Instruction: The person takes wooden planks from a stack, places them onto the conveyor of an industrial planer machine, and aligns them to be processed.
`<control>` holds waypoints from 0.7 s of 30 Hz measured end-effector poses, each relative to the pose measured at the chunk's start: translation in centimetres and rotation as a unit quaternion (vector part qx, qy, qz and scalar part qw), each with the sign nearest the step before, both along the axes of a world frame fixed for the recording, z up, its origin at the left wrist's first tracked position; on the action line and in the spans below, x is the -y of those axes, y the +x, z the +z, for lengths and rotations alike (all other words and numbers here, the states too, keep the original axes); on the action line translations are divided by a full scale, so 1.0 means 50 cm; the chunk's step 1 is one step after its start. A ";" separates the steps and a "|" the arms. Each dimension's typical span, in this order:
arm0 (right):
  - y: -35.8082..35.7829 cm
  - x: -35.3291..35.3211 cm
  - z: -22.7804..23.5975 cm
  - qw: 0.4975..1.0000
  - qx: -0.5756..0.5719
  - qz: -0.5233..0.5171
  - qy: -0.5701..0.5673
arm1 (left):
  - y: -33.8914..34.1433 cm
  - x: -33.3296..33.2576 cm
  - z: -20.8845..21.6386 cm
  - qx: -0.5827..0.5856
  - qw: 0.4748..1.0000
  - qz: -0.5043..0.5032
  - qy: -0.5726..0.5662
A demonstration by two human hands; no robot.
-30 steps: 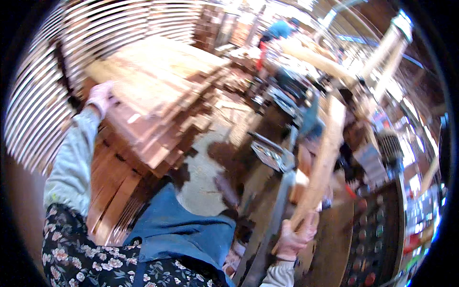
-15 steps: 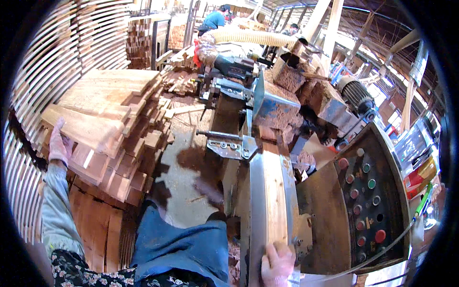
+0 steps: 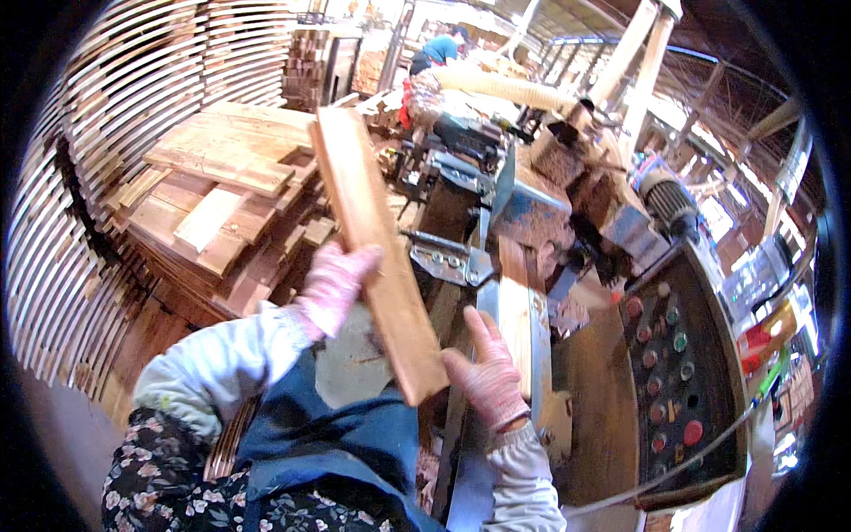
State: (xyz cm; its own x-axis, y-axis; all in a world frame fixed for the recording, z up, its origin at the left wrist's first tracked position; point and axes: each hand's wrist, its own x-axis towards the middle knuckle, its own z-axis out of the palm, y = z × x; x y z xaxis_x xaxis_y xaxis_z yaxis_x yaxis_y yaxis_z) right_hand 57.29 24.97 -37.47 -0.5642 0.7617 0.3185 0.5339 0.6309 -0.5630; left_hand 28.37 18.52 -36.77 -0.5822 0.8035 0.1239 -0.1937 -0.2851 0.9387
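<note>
In the head view, a wooden board (image 3: 377, 257) is gripped by the left hand (image 3: 337, 288), with the fingers wrapped around its long edge near mid-length. It is held aslant in the air, between a pile of boards (image 3: 226, 129) and a machine, the far end toward the pile and the near end toward the right hand (image 3: 489, 377). The middle grip was presumably chosen so that the weight is balanced in one hand. The right hand is opened, thumb and fingers spread, beside the near end; whether the thumb touches the wood cannot be told.

A second board (image 3: 517, 319) is laid lengthwise on the machine bed, apparently kept straight by the metal edges beside it. Beyond it, a metal bracket (image 3: 450, 263) and a sawdust-covered housing (image 3: 536, 208) are seen. Part of the floor (image 3: 346, 355) is hidden by the raised board. On the right, a button panel (image 3: 669, 381) is crossed at its lower edge by a thin cable (image 3: 683, 483). Farther off, a pale hose (image 3: 505, 86) and a co-worker (image 3: 437, 51) can be seen.
</note>
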 end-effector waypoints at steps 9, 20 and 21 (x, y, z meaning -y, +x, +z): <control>0.229 0.360 -0.051 0.941 0.202 -0.261 -0.069 | 0.207 -0.043 -0.250 -0.003 0.949 -0.288 -0.131; 0.275 0.467 -0.089 0.872 0.325 -0.366 -0.015 | 0.022 0.157 -1.149 -0.420 0.526 -0.670 -0.314; 0.272 0.469 -0.090 0.867 0.337 -0.368 -0.009 | 0.023 0.155 -1.176 -0.381 0.560 -0.705 -0.210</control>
